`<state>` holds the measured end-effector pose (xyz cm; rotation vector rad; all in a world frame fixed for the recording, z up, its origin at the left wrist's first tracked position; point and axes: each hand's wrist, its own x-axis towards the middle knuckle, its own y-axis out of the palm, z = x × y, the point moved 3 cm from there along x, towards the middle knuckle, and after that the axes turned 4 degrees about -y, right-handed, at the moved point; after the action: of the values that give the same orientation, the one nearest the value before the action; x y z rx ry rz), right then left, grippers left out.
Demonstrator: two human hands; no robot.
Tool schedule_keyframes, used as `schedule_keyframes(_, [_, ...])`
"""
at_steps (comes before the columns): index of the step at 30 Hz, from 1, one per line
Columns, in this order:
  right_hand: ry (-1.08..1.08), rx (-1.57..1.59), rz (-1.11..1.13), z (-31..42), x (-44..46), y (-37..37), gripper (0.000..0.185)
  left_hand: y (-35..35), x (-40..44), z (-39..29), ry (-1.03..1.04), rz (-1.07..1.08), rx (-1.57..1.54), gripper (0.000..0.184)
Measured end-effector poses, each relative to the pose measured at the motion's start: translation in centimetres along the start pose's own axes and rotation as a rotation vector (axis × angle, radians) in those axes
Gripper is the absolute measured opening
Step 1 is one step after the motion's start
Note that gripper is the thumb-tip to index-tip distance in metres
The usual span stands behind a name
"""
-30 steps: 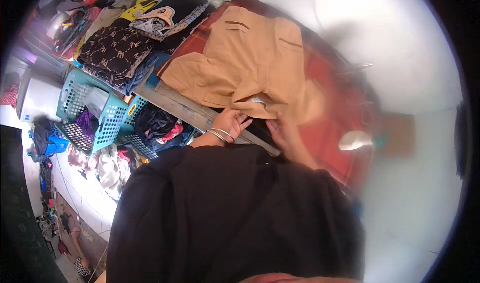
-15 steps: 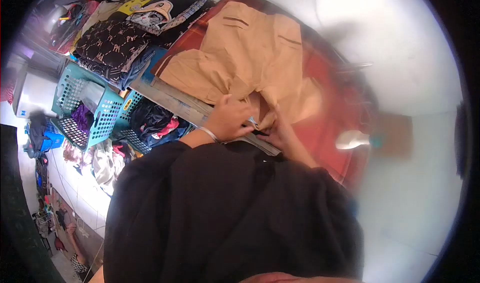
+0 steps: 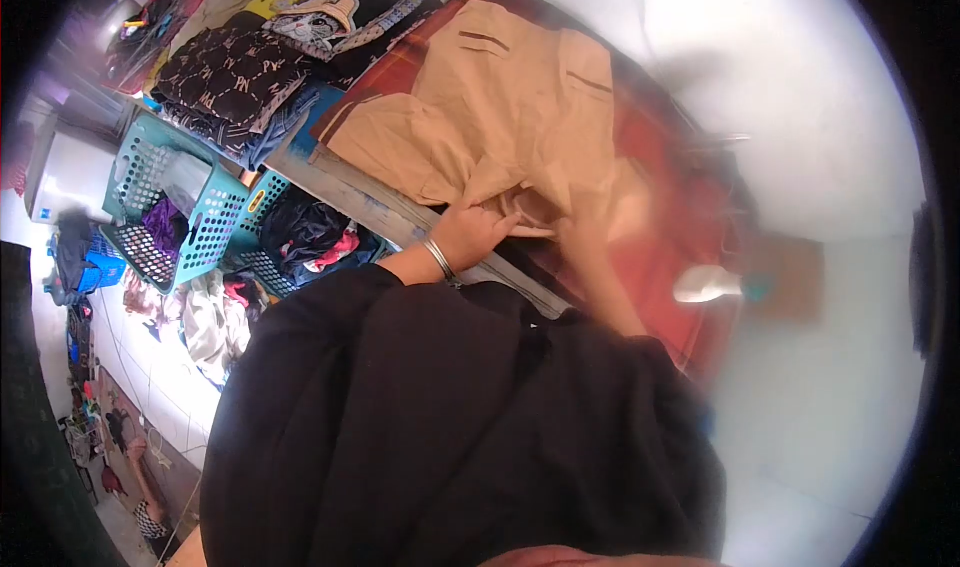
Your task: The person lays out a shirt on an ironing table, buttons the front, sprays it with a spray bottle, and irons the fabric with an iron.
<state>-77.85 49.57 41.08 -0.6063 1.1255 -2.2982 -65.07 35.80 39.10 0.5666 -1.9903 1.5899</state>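
Observation:
A tan garment with brown stripes, which looks like a shirt (image 3: 515, 97), lies spread out in front of me. Its near edge gapes in an opening (image 3: 535, 210) between my hands. My left hand (image 3: 474, 235), with a silver bracelet at the wrist, grips the left side of that edge, thumb towards the opening. At the right side, my right hand (image 3: 575, 239) holds the same edge. Its fingers are partly hidden by the cloth and slightly blurred.
Red patterned cloth (image 3: 650, 257) lies under the garment, beside a wooden edge (image 3: 370, 195). Folded clothes (image 3: 225, 77) are stacked far left. Teal laundry baskets (image 3: 210, 229) with clothes stand at left. A white fan-like object (image 3: 705, 284) is at right.
Both hands have shifted along the near edge, and its opening now gapes wider between them. The pale blue bit seen between the fingers earlier is out of sight.

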Motion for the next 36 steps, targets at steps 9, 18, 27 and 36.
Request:
schedule_keyframes(9, [-0.141, -0.163, 0.177, 0.7, -0.9, 0.3, 0.036, -4.2, 0.9, 0.2, 0.291, 0.342, 0.02, 0.021])
schedule_keyframes(18, [-0.046, -0.404, 0.952, 7.1, -3.3, -1.9, 0.026, -5.6, 0.7, 1.2, 0.371, 0.632, -0.211, 0.034])
schedule_keyframes(27, [0.099, -0.205, 0.526, 1.6, 1.5, 4.0, 0.022, 4.5, 6.6, 4.4, -0.421, 0.906, -0.363, 0.032])
schedule_keyframes(36, [0.04, 0.138, 0.121, 4.9, -5.2, 4.6, 0.024, 3.6, 5.9, 3.7, -0.187, 1.052, -0.164, 0.032])
